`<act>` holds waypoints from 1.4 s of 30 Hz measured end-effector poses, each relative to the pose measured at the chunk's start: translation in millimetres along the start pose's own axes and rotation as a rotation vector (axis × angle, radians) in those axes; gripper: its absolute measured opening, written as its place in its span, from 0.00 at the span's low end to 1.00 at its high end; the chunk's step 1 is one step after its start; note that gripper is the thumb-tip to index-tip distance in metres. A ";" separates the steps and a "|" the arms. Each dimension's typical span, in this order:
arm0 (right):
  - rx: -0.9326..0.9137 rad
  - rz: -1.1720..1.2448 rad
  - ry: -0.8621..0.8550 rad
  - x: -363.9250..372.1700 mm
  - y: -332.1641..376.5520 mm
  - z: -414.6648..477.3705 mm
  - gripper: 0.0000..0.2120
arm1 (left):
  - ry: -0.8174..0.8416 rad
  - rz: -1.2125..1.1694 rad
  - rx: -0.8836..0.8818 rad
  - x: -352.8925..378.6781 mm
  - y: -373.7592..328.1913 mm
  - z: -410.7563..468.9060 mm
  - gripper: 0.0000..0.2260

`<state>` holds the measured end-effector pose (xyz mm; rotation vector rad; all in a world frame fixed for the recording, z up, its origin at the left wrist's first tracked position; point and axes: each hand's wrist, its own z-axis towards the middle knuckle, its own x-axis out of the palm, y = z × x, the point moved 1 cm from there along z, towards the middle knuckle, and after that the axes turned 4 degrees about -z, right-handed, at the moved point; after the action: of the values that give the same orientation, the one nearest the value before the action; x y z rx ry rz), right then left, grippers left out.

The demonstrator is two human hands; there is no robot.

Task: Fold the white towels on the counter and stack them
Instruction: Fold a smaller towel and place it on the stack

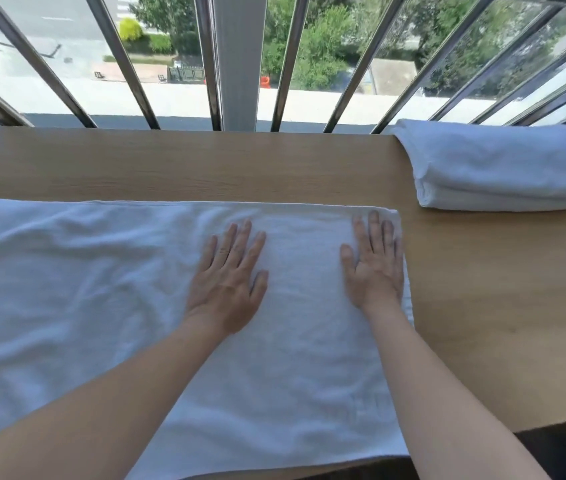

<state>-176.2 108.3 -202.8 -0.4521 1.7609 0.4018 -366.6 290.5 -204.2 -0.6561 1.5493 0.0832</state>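
Note:
A large white towel (pixel 84 289) lies spread across the wooden counter (pixel 482 306), reaching from the left edge to just right of centre, wrinkled on its left part. My left hand (pixel 227 277) lies flat on it, fingers straight and spread, near the middle. My right hand (pixel 375 263) presses flat on the towel's right edge, fingers straight and pointing away from me. A folded white towel (pixel 496 164) sits apart at the counter's far right corner.
Slanted metal window bars (pixel 210 60) and a pale vertical frame rise right behind the counter's far edge. Bare wood shows along the back and to the right of the spread towel. The counter's near right edge drops to a dark floor (pixel 565 452).

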 end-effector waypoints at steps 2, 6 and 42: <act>0.079 0.025 0.021 -5.2 -4.4 6.7 0.29 | -0.002 0.005 0.005 -0.8 -1.6 0.5 0.29; 0.014 0.125 -0.084 -8.8 39.5 -15.4 0.28 | -0.002 0.023 0.005 -1.2 -3.1 0.6 0.30; 0.100 0.067 -0.016 27.3 -25.2 -157.4 0.30 | 0.049 0.085 -0.038 36.2 -52.2 -118.5 0.30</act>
<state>-301.3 6.1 -194.4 -0.3191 1.7754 0.3619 -446.9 182.7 -207.3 -0.6266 1.6260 0.1616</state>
